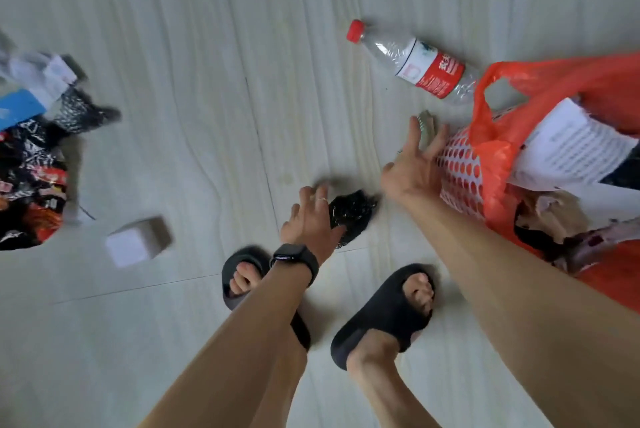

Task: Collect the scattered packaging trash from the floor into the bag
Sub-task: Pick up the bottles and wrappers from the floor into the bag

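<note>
Floor point(207, 81): pale wood-grain boards that carry everything here.
Left hand point(311, 216): we reach it down in front of our feet; its thumb lies on the black crinkled wrapper point(353, 213) and its fingers curl over the wrapper's left side, so it seems to be gripping it, though blur softens the contact.
Wrist and finger: we wear a dark smartwatch point(296, 256) on the left wrist and a thin ring point(322, 199) on one finger.
Right hand point(412, 164): fingers spread wide and holding nothing, beside the white-dotted panel of the bag.
Orange plastic bag point(498, 137): lies open on the floor to our right, one handle loop standing up.
Bag contents: a printed sheet point(575, 147) sticks out of the mouth, with tan and dark scraps below it.
Silvery scrap point(427, 123): on the floor just beyond our right fingertips, near the bag.
Plastic bottle point(412, 64): clear, with a red cap and a red-and-white label, on its side, its base just beside the bag's handle.
White box point(135, 242): small, on the floor well left of our left hand.
Heap of wrappers point(31, 185): black, red and blue packets piled at the far left, well apart from the bag.
Black slippers point(384, 313): on both our feet, planted below the hands.
</note>
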Action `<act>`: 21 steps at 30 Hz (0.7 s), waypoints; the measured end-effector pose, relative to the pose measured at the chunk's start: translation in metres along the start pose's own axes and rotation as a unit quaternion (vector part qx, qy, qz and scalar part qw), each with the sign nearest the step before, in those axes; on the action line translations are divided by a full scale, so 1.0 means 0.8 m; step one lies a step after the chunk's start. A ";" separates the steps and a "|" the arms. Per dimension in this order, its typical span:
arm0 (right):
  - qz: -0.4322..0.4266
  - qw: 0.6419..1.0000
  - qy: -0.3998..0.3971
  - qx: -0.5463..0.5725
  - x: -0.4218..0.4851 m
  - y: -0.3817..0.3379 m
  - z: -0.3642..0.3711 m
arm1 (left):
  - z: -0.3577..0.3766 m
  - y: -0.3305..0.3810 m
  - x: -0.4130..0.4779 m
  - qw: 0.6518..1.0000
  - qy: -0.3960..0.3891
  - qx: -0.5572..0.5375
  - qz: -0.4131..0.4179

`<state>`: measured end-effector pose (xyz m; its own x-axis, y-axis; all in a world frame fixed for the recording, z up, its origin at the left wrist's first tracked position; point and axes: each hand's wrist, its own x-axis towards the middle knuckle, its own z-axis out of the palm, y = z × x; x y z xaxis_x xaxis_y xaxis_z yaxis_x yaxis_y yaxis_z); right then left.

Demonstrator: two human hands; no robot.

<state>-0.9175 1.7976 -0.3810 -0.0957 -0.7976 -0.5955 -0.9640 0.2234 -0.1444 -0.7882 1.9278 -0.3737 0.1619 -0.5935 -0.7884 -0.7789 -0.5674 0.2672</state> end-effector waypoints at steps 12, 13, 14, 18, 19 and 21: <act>-0.018 0.995 0.018 0.101 -0.053 0.025 0.024 | -0.056 -0.027 -0.009 0.996 -0.019 0.030 -0.077; -0.030 0.994 0.010 0.105 -0.069 0.024 0.017 | -0.073 -0.028 -0.020 0.996 -0.017 0.032 -0.083; -0.038 0.993 0.003 0.111 -0.086 0.020 0.008 | -0.091 -0.027 -0.033 0.996 -0.013 0.032 -0.086; -0.054 0.982 0.011 0.178 -0.152 0.001 -0.057 | -0.165 0.004 -0.093 0.997 0.015 0.024 -0.071; -0.056 0.979 0.025 0.194 -0.167 -0.002 -0.074 | -0.181 0.017 -0.107 0.997 0.023 0.023 -0.065; -0.040 0.970 0.046 0.235 -0.198 -0.002 -0.111 | -0.209 0.046 -0.136 0.998 0.030 0.012 -0.057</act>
<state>-0.9228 1.8739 -0.2163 -0.0688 -0.8649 -0.4972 -0.7514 0.3727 -0.5445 -0.7331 1.8762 -0.1851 0.2861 -0.5590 -0.7783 -0.7676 -0.6198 0.1630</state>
